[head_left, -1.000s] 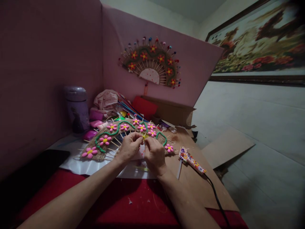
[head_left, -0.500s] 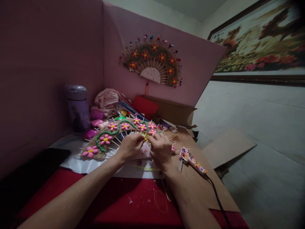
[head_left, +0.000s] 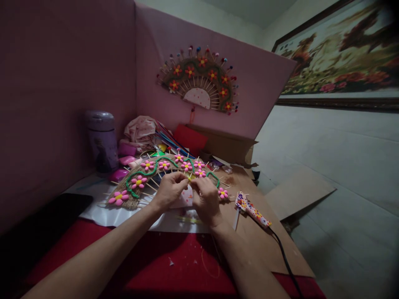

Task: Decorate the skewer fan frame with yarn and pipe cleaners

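My left hand (head_left: 172, 189) and my right hand (head_left: 205, 197) meet over the middle of a fan-shaped craft (head_left: 132, 202) lying on the table. The fingertips of both are closed in a pinch around a small piece of yellow clay (head_left: 189, 178), partly hidden by the fingers. Twine covers the fan's band, which bears pink flowers (head_left: 139, 182) with yellow centres and a wavy green strip (head_left: 156, 166). Thin sticks stick out from it. Below the fingers shows a white, spotted half-round piece (head_left: 186, 197), partly covered by my right hand.
A glue gun (head_left: 252, 209) with a black cord lies on cardboard (head_left: 268, 245) at the right. At the left stand a purple bottle (head_left: 102, 141) and bright packets (head_left: 127, 148). A finished fan (head_left: 199, 79) hangs on the pink panel behind. Red cloth (head_left: 140, 261) covers the front.
My right hand has turned and shifted slightly left and down, uncovering the fan's right end with its green strip and pink flower. The left hand stays nearly in place, still pinching.
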A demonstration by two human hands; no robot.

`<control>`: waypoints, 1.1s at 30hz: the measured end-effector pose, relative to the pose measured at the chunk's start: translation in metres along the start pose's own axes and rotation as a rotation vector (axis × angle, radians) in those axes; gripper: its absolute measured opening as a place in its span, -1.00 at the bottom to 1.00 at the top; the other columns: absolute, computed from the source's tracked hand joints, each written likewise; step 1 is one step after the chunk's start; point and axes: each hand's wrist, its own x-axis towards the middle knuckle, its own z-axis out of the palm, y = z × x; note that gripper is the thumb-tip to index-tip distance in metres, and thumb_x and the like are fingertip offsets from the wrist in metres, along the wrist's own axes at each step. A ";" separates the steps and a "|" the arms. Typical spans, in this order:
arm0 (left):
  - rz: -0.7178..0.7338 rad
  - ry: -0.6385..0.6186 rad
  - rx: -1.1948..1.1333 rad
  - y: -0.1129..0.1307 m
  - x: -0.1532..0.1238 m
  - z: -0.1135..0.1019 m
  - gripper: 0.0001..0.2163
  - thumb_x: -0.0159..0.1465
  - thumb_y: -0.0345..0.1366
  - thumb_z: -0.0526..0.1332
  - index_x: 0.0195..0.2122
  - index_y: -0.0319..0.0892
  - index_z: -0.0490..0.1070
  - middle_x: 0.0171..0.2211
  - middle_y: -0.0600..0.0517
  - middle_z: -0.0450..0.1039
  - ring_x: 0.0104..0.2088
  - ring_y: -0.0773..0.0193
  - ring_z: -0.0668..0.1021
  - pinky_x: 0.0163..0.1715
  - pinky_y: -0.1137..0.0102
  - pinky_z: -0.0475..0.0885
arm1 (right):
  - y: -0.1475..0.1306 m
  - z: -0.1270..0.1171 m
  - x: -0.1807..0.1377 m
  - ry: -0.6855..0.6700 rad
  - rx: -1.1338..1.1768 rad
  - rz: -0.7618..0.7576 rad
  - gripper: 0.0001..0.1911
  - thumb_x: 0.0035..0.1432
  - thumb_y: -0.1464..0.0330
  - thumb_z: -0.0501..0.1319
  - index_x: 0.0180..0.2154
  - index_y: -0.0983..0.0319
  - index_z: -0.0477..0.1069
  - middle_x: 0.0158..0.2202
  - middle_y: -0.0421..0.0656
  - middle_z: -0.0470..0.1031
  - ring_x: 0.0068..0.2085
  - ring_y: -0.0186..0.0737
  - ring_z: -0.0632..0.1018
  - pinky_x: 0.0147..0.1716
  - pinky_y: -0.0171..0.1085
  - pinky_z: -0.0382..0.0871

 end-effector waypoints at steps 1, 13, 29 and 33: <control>-0.043 0.010 -0.087 -0.003 0.000 0.002 -0.86 0.03 -0.30 0.21 -0.62 -0.22 0.37 -0.67 0.13 0.31 -0.63 0.43 0.29 -0.59 0.50 0.16 | -0.002 0.002 -0.001 0.012 0.029 0.017 -0.81 0.15 0.51 0.03 -0.41 0.23 0.38 -0.42 -0.14 0.41 -0.30 -0.21 0.37 -0.30 -0.28 0.21; -0.183 -0.147 -0.513 -0.002 -0.001 0.005 -0.83 0.02 -0.26 0.31 -0.53 -0.26 0.40 -0.61 0.11 0.36 -0.66 0.51 0.28 -0.66 0.55 0.13 | 0.000 0.006 0.004 0.082 0.705 0.406 -0.84 0.15 0.31 0.12 -0.40 0.25 0.37 -0.53 -0.25 0.37 -0.49 -0.36 0.40 -0.48 -0.38 0.27; -0.040 0.019 -0.216 -0.009 -0.004 0.009 -0.83 0.10 -0.24 0.22 -0.52 -0.23 0.36 -0.62 0.14 0.31 -0.63 0.45 0.32 -0.62 0.52 0.24 | -0.005 0.001 -0.002 0.028 0.185 0.171 -0.85 0.16 0.45 0.06 -0.41 0.24 0.37 -0.45 -0.18 0.41 -0.37 -0.28 0.40 -0.36 -0.34 0.19; 0.065 0.011 0.007 -0.011 -0.001 0.005 -0.88 0.10 -0.28 0.22 -0.45 -0.24 0.45 -0.52 0.06 0.43 -0.48 0.36 0.44 -0.44 0.48 0.32 | -0.001 -0.004 0.001 -0.025 -0.027 0.120 -0.83 0.10 0.52 0.08 -0.41 0.20 0.39 -0.45 -0.19 0.42 -0.33 -0.25 0.39 -0.37 -0.32 0.13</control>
